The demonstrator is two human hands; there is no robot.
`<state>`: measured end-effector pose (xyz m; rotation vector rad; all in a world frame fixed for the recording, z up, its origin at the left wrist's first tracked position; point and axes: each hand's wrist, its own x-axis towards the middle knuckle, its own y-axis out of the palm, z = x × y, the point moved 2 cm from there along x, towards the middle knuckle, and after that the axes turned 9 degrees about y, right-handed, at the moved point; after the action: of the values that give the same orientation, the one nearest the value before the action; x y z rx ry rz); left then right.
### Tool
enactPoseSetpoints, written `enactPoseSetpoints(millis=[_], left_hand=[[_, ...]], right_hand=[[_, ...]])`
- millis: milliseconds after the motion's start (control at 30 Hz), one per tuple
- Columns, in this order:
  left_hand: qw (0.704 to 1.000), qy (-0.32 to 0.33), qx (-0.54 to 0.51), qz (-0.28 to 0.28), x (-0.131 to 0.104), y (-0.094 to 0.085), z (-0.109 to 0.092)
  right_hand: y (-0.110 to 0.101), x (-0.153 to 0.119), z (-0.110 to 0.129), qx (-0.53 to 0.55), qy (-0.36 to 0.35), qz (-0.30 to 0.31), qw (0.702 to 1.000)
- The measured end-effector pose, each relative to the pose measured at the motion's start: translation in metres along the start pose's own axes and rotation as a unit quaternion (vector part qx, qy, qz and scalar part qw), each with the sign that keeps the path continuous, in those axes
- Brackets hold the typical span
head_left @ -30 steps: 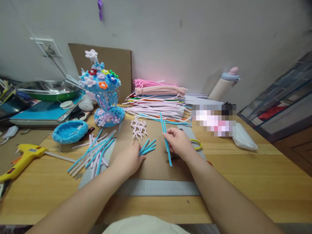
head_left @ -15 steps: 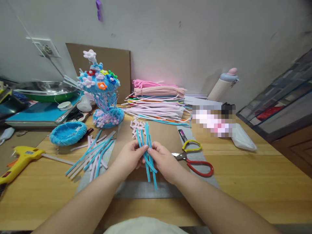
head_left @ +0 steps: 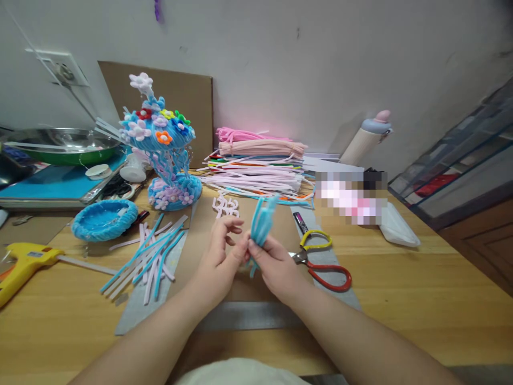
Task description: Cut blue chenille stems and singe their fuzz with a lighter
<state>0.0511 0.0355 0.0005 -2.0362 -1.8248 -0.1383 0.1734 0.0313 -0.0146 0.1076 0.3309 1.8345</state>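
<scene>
A bunch of light blue pipe cleaners stands nearly upright over the cardboard, its top end smeared by motion. My right hand is shut on it, thumb in front and fingers behind. Beside it, my left hand is open, with loosely curled fingers apart and its thumb tip close to the bunch; whether it touches I cannot tell. Behind my left hand lie several short bent white pipe cleaner pieces. To the left, cut blue and white pipe cleaners are spread in a loose pile.
Scissors with yellow and red handles lie right of my hands. At the left are a yellow glue gun, a blue fuzzy ring-shaped base and a flower-covered blue craft. Pipe cleaner bundles are stacked by the wall, near a bottle.
The blue pipe cleaners have gone from loosely fanned between both hands to a tighter bunch in my right hand, tilted up to the right. My left fingers have come off them and spread.
</scene>
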Motion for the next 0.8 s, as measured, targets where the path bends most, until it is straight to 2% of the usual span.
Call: enactPoseSetpoints(millis=[67,133,233,333,467,567,667,800], left_hand=[[0.998,-0.023,-0.033,-0.056,0.001,-0.005,0.001],[0.991,-0.076,-0.054,-0.101,0.003,-0.011,0.009],[0.983,-0.136,-0.064,-0.110,0.004,-0.018,0.021],[0.980,-0.163,-0.070,-0.092,0.002,-0.018,0.026],[0.983,-0.168,-0.065,-0.029,-0.006,-0.004,0.026],[0.985,-0.159,-0.069,0.022,-0.014,0.009,0.027],[0.983,-0.146,-0.092,0.057,-0.020,0.018,0.025],[0.988,-0.115,-0.064,0.086,-0.024,0.017,0.021]], right_hand=[[-0.003,0.000,0.005,-0.020,-0.067,-0.020,0.997],[-0.006,0.004,0.005,-0.030,-0.065,-0.035,0.997],[-0.011,0.009,0.003,-0.055,-0.045,-0.059,0.996],[-0.012,0.010,0.006,-0.103,-0.072,-0.061,0.990],[-0.011,0.009,0.010,-0.118,-0.082,-0.084,0.986],[-0.010,0.010,0.009,0.010,-0.054,-0.099,0.994],[-0.007,0.011,0.009,0.143,-0.039,-0.119,0.982],[-0.004,0.010,0.005,0.196,0.016,-0.129,0.972]])
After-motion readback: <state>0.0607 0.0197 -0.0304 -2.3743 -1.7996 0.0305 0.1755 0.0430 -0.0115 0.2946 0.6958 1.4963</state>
